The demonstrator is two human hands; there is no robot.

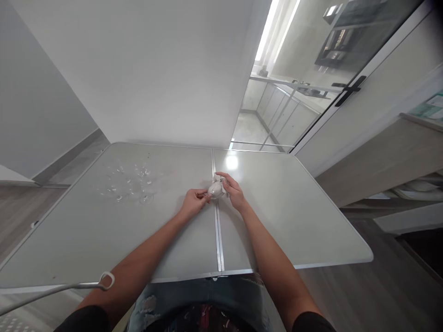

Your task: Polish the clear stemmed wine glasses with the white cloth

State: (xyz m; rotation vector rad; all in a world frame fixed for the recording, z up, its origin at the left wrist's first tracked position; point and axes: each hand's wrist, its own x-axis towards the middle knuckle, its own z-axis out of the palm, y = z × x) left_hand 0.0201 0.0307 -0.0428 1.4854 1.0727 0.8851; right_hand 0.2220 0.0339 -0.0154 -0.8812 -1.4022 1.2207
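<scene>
Both my hands meet over the centre seam of a pale grey folding table (277, 216). Between them is a small clear glass (216, 189), wrapped partly in a white cloth (221, 182). My left hand (194, 202) pinches the glass at its near end, fingers closed. My right hand (232, 189) curls round the cloth and the glass from the right. To the left, several more small clear glasses (129, 184) stand grouped on the tabletop, apart from both hands.
A white wall rises right behind the table. A glass door with a black handle (348, 90) stands at the right. A thin metal rod with a white loop (105, 279) lies by the front left edge. Wooden floor surrounds the table.
</scene>
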